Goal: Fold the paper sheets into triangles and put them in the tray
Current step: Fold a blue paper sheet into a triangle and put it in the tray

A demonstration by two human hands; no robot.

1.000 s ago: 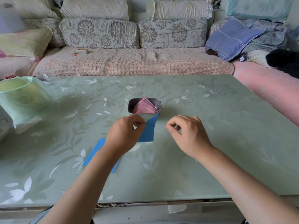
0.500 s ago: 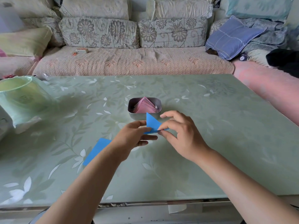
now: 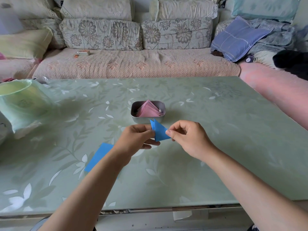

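Just in front of the tray (image 3: 133,112), pinching the folded blue paper (image 3: 160,132) at its left edge with the left hand (image 3: 135,139) and at its right corner with thumb and forefinger of the right hand (image 3: 188,137). Inside the tray, showing stacked pink triangles (image 3: 147,110); left of the tray and nearer, showing one flat blue sheet (image 3: 98,157).

The tray (image 3: 143,120) sits mid table (image 3: 216,147) with folded triangles (image 3: 147,110) in it, a folded sheet (image 3: 160,133) just on its near side, a flat sheet (image 3: 98,155) further near-left, sofa (image 3: 133,64) behind it all.
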